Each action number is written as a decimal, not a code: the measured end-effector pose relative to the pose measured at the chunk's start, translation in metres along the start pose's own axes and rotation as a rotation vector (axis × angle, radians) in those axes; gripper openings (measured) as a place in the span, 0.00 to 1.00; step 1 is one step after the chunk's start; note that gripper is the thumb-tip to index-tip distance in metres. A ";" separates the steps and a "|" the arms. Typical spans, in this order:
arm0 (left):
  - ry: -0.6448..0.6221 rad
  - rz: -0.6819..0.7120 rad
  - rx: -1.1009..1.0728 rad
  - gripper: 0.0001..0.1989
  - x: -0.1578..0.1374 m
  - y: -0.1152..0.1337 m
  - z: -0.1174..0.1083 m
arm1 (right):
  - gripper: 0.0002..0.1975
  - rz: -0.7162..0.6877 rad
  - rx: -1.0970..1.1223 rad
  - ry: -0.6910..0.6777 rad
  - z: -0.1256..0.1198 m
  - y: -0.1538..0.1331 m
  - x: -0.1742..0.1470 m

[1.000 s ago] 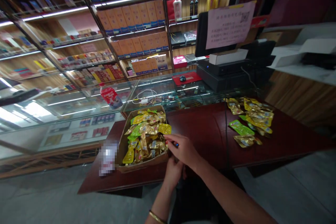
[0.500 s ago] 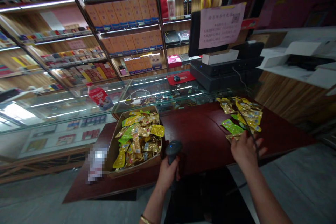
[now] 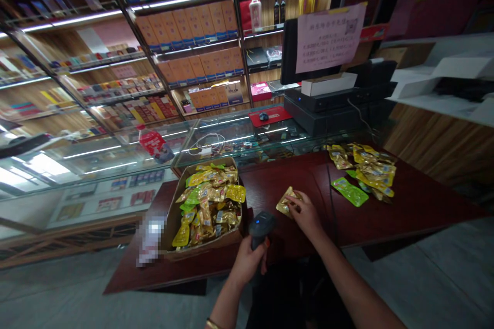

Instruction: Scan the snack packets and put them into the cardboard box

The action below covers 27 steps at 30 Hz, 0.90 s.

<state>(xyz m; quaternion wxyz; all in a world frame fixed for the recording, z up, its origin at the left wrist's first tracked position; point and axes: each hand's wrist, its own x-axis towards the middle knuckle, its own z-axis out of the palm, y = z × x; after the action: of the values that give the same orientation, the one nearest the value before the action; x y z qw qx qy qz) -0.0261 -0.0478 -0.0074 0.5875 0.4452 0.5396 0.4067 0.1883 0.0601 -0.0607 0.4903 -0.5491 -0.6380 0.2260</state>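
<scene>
My left hand [image 3: 250, 259] is wrapped round the handle of a dark barcode scanner [image 3: 262, 223], whose head shows a small blue light. To the right of the scanner, my right hand [image 3: 306, 213] pinches a gold snack packet [image 3: 286, 202] over the dark red table. A cardboard box [image 3: 173, 216] at the left is full of gold, yellow and green packets [image 3: 206, 205]. At the table's right side lies a loose pile of gold packets [image 3: 372, 167], with a green packet [image 3: 350, 192] at its near edge.
The dark red table [image 3: 266, 177] meets a glass display counter [image 3: 185, 139]. On the counter are a red-labelled bottle [image 3: 154, 143], a white cable [image 3: 208, 144], a mouse [image 3: 263, 116] and a monitor [image 3: 290, 56] bearing a paper sign. A scanner cord runs across the table.
My right hand has moved left from the pile to mid-table, with a gold packet now in its fingers. The barcode scanner stays in my left hand, and the view has shifted slightly.
</scene>
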 end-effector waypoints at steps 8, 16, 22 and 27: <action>-0.124 0.026 0.078 0.18 -0.002 -0.002 -0.006 | 0.33 -0.115 -0.059 -0.157 -0.001 -0.014 -0.011; -0.133 0.013 0.117 0.11 0.000 -0.006 -0.009 | 0.40 -0.163 -0.093 -0.206 0.003 -0.009 -0.012; -0.138 0.017 0.106 0.09 -0.001 -0.002 -0.008 | 0.41 -0.189 -0.078 -0.223 0.001 -0.011 -0.014; -0.111 0.012 0.070 0.09 0.000 -0.002 -0.005 | 0.34 -0.081 0.030 -0.175 -0.003 -0.010 -0.010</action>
<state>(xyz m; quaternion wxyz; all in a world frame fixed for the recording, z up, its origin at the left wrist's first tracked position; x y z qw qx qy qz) -0.0308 -0.0480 -0.0092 0.5982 0.4906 0.5173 0.3661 0.1854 0.0467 -0.0547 0.4496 -0.4935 -0.6966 0.2626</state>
